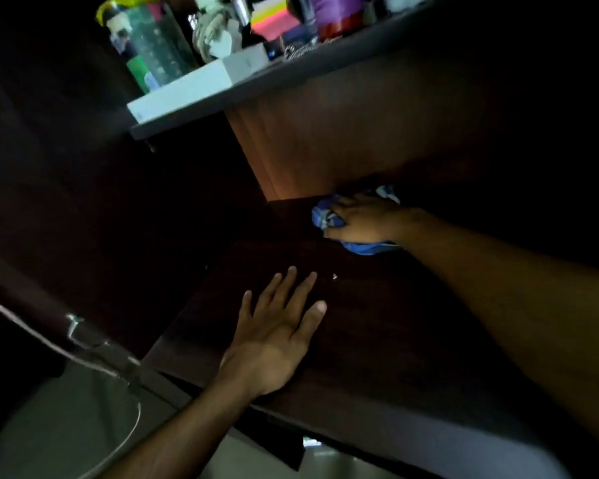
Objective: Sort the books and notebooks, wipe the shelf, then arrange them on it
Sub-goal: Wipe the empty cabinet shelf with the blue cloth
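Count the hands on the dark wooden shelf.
2. The left hand lies flat near the dark wooden shelf's front edge; the right hand grips a crumpled blue-and-white cloth further back.

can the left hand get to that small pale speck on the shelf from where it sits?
Probably yes. The left hand lies flat and open on the dark shelf, holding nothing, and the speck sits just beyond its fingertips with bare shelf between. The right hand and its blue cloth are farther back.

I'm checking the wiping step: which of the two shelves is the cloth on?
The lower dark shelf: the right hand grips the blue cloth on it near the back. The upper grey shelf holds a white box and clutter.
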The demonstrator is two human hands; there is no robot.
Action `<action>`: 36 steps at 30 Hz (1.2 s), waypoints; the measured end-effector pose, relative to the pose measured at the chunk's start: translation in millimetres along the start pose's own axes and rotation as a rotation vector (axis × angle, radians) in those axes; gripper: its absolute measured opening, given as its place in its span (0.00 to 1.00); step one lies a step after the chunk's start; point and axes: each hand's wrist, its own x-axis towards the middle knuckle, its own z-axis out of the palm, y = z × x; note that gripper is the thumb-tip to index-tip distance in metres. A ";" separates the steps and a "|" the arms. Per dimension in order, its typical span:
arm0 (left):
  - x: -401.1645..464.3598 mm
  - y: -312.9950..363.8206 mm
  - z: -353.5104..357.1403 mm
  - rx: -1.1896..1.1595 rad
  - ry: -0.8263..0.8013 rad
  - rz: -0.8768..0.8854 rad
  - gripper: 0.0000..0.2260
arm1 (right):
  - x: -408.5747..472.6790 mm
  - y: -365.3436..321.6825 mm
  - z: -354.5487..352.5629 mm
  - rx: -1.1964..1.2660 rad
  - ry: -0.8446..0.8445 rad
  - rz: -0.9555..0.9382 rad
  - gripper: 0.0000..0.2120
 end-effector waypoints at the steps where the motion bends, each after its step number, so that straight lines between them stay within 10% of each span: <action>1: -3.1 -0.9 1.2 -0.020 -0.002 0.002 0.28 | 7.5 -25.7 6.8 0.028 -0.029 -0.054 0.34; 8: -17.3 -5.8 8.7 -0.221 0.318 0.052 0.14 | -15.2 -73.2 1.9 0.121 -0.016 -0.065 0.22; 14: -51.9 -26.6 -1.5 -0.497 0.571 -0.030 0.09 | -77.7 -75.0 16.7 0.036 -0.022 0.193 0.34; 19: -103.8 -72.4 21.9 -0.190 0.657 0.175 0.10 | -142.4 -164.2 30.3 0.050 -0.086 0.048 0.35; 24: -108.1 -122.7 -35.2 0.073 1.016 -0.019 0.12 | -148.3 -176.0 30.4 0.080 -0.113 0.043 0.35; 28: -81.7 -149.7 -55.4 0.239 0.972 0.041 0.22 | -113.5 -174.4 32.4 0.057 -0.043 0.103 0.34; 36: -39.0 -183.8 -41.9 0.178 1.357 0.172 0.31 | -32.3 -140.9 32.1 0.031 0.011 0.197 0.31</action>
